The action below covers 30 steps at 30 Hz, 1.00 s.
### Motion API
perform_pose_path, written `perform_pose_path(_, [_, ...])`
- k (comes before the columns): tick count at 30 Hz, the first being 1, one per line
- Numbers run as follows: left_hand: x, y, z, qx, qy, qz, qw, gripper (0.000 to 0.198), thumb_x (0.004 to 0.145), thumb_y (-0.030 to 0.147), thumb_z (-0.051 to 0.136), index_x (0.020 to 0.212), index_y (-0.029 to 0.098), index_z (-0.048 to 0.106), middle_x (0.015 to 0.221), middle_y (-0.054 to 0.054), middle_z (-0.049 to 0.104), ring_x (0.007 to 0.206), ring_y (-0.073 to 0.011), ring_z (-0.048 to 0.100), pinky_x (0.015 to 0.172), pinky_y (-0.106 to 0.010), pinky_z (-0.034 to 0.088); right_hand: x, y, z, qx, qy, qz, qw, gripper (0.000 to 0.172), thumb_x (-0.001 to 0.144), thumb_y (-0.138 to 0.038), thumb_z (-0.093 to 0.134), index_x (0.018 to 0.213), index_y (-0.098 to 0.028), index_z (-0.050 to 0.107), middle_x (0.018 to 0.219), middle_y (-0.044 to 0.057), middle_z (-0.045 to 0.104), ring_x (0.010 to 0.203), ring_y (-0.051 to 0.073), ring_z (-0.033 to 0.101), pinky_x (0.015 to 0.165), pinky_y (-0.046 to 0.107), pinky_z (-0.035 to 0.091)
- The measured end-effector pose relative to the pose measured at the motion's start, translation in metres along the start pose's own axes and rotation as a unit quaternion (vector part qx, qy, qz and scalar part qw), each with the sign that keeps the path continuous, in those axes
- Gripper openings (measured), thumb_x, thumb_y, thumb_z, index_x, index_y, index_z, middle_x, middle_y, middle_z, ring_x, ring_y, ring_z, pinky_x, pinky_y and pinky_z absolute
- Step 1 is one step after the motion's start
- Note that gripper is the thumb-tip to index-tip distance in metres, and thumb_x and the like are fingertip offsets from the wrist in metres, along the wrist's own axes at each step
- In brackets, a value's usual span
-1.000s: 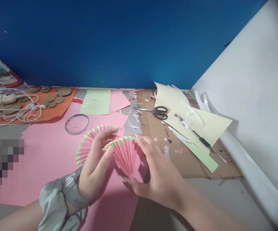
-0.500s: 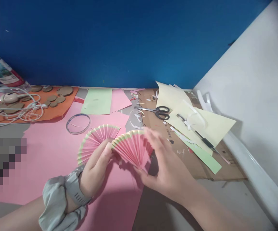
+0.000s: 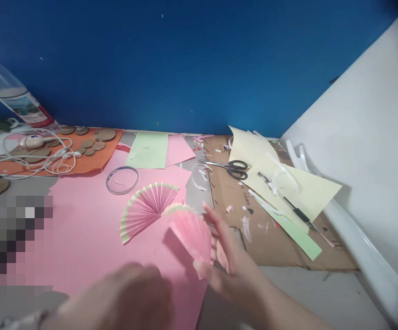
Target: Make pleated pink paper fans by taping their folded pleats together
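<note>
My right hand (image 3: pixel 224 256) holds a pleated pink paper fan (image 3: pixel 190 229) with a pale green rim, its thumb on the narrow end and the fingers behind. The fan is smeared by motion. A second pleated fan (image 3: pixel 149 211), pink with a green edge, lies spread on a large pink sheet (image 3: pixel 82 238), just left of the held one. Low in the view, my left hand (image 3: pixel 137 293) is blurred, apart from both fans, and its fingers cannot be made out.
Black-handled scissors (image 3: pixel 236 168) and a pen (image 3: pixel 297 209) lie on cardboard (image 3: pixel 271 250) and cream paper (image 3: pixel 323 183) at right. A tape roll (image 3: pixel 122 180) rests behind the fans. At left are a tilted bottle (image 3: pixel 23 101), white cables (image 3: pixel 61 156) and brown discs on orange paper (image 3: pixel 107 146).
My left hand has let go of the fans and drawn back toward me. The right hand has lowered its fan slightly, leaving the other fan fully visible on the sheet. The view has shifted.
</note>
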<state>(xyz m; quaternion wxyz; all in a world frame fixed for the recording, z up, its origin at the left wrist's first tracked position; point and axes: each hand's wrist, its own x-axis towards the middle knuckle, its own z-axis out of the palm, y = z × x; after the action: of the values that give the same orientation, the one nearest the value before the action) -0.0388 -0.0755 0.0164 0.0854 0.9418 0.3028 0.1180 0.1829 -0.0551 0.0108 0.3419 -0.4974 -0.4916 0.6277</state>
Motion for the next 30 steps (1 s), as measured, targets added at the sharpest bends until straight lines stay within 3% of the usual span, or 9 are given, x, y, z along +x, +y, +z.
perform_pose_path(4, [-0.013,-0.055,-0.009,0.126,0.016,-0.133,0.983,0.049,0.081,0.045,0.053,0.122,0.019,0.049,0.127,-0.010,0.053,0.116,-0.0295,0.045,0.093,-0.044,0.040,0.003,-0.010,-0.004,-0.278,0.084,-0.029,0.956,0.079,0.075,-0.043,0.058,0.140,-0.032,0.014,0.141,0.010,0.031,0.125,0.030,0.039,0.095,0.048,0.043])
perform_pose_path(8, [-0.024,-0.066,0.003,0.159,-0.015,-0.158,0.974,0.058,0.082,0.048,0.048,0.132,0.019,0.040,0.140,-0.008,0.041,0.123,-0.0294,0.039,0.099,-0.045,0.036,0.011,-0.024,-0.011,-0.416,0.120,-0.059,0.900,0.074,0.076,-0.039,0.055,0.139,-0.034,0.017,0.140,0.008,0.033,0.112,0.030,0.052,0.082,0.046,0.051])
perform_pose_path(11, [-0.033,-0.051,0.009,0.159,-0.013,-0.193,0.968,0.053,0.082,0.049,0.049,0.129,0.026,0.045,0.133,-0.006,0.049,0.115,-0.0287,0.045,0.092,-0.044,0.040,0.007,-0.026,-0.001,-0.378,0.118,-0.078,0.915,0.072,0.076,-0.038,0.057,0.139,-0.034,0.021,0.141,0.007,0.032,0.118,0.030,0.048,0.088,0.045,0.049])
perform_pose_path(14, [-0.041,-0.037,0.010,0.162,-0.017,-0.220,0.962,0.049,0.082,0.051,0.048,0.127,0.032,0.047,0.131,-0.004,0.050,0.109,-0.0283,0.049,0.088,-0.045,0.042,-0.003,-0.019,0.020,-0.166,0.030,-0.034,0.985,0.062,0.081,-0.043,0.051,0.136,-0.031,0.024,0.135,0.009,0.040,0.115,0.025,0.052,0.082,0.038,0.053])
perform_pose_path(16, [-0.044,-0.033,0.009,0.162,-0.014,-0.226,0.961,0.050,0.081,0.052,0.049,0.127,0.034,0.046,0.132,-0.003,0.049,0.108,-0.0276,0.049,0.086,-0.044,0.044,-0.009,-0.011,0.033,-0.037,-0.020,0.002,0.999,0.058,0.084,-0.044,0.047,0.135,-0.028,0.023,0.130,0.011,0.046,0.112,0.022,0.055,0.081,0.035,0.054])
perform_pose_path(18, [-0.044,-0.032,0.009,0.162,-0.004,-0.227,0.960,0.050,0.081,0.051,0.049,0.128,0.034,0.045,0.131,-0.003,0.050,0.107,-0.0271,0.049,0.084,-0.043,0.045,-0.009,-0.005,0.038,-0.019,-0.016,-0.016,1.000,0.058,0.085,-0.039,0.049,0.134,-0.027,0.022,0.133,0.011,0.043,0.115,0.020,0.052,0.094,0.035,0.047])
perform_pose_path(20, [-0.043,-0.032,0.008,0.158,0.005,-0.232,0.960,0.048,0.081,0.050,0.050,0.126,0.035,0.047,0.129,-0.003,0.051,0.105,-0.0268,0.050,0.083,-0.043,0.046,-0.001,-0.002,0.033,-0.096,0.017,-0.055,0.994,0.058,0.084,-0.036,0.052,0.134,-0.026,0.024,0.138,0.010,0.037,0.125,0.020,0.042,0.104,0.037,0.037])
perform_pose_path(24, [-0.041,-0.031,0.010,0.136,0.025,-0.239,0.961,0.041,0.081,0.047,0.051,0.120,0.034,0.052,0.124,-0.004,0.053,0.102,-0.0264,0.051,0.080,-0.043,0.048,0.029,-0.007,0.012,-0.269,0.128,-0.110,0.948,0.066,0.083,-0.042,0.052,0.138,-0.027,0.018,0.143,0.009,0.028,0.132,0.021,0.029,0.102,0.038,0.039])
perform_pose_path(30, [-0.047,-0.034,0.017,0.117,0.023,-0.234,0.965,0.037,0.083,0.039,0.050,0.119,0.034,0.052,0.121,-0.003,0.053,0.102,-0.0243,0.051,0.081,-0.039,0.049,0.055,-0.012,0.005,-0.572,0.170,-0.166,0.785,0.065,0.077,-0.048,0.057,0.132,-0.021,0.036,0.129,0.013,0.046,0.119,0.032,0.042,0.096,0.052,0.035])
